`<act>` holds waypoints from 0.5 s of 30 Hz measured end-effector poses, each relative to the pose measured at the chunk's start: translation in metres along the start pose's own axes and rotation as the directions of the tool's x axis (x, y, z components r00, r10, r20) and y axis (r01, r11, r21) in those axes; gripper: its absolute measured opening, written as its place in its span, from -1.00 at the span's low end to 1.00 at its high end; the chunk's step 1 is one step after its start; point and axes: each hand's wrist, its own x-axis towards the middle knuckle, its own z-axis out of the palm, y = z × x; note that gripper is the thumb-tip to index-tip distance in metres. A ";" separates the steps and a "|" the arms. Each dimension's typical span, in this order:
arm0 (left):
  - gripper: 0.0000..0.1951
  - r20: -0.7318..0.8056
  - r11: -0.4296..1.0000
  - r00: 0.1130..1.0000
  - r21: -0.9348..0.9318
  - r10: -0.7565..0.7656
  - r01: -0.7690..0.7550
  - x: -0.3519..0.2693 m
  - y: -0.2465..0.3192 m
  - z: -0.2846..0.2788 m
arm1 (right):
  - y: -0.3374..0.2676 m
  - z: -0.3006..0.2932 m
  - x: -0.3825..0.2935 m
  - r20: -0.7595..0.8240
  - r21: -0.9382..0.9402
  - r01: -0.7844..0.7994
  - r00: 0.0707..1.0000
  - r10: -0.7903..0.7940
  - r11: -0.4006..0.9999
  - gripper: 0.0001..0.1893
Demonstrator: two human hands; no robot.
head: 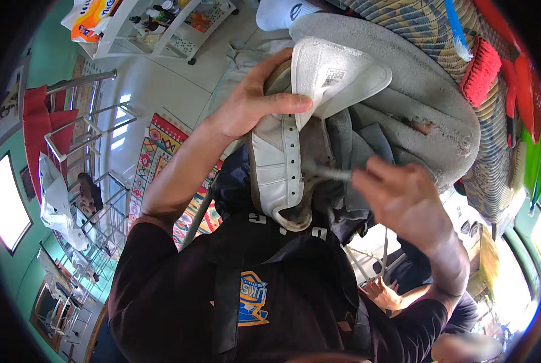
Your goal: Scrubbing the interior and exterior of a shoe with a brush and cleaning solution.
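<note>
A white leather sneaker (277,168) without laces sits over my lap, its heel opening towards me. My left hand (263,100) grips its toe end, with the thumb pressing on the raised tongue (338,77), which bears a small printed label. My right hand (400,195) pinches a thin pale tool (334,173) that points into the shoe's opening. Motion blurs the tool's head, so I cannot tell its kind. Grey cloth (375,140) lies beside the shoe, near my right hand. The inside of the heel looks brown and worn.
Beyond the shoe lies a worn grey pad (411,68). A red-bristled brush (481,72) and a blue-handled brush (456,31) rest on a patterned woven surface (388,16). A white wheeled cart (134,27) holds bottles. Another person's hand (381,292) is at lower right.
</note>
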 end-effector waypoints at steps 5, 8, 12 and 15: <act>0.05 -0.009 1.000 1.000 0.017 0.001 0.000 -0.002 -0.001 -0.003 | 0.004 -0.015 0.005 -0.239 0.100 -0.212 0.943 0.230 0.972 -0.87; 0.05 0.001 0.999 1.000 0.033 0.012 -0.012 0.006 -0.001 -0.006 | 0.002 -0.010 0.002 0.011 0.063 -0.116 0.993 0.115 0.991 -0.85; 0.06 -0.007 1.000 1.000 0.000 -0.001 0.001 -0.003 0.001 -0.003 | 0.002 -0.018 0.002 -0.200 -0.005 -0.134 0.971 0.130 0.991 -0.87; 0.03 0.014 0.998 0.999 -0.044 0.045 -0.044 0.001 -0.001 -0.005 | 0.004 -0.018 -0.007 -0.073 0.146 -0.194 0.976 0.206 0.970 -0.82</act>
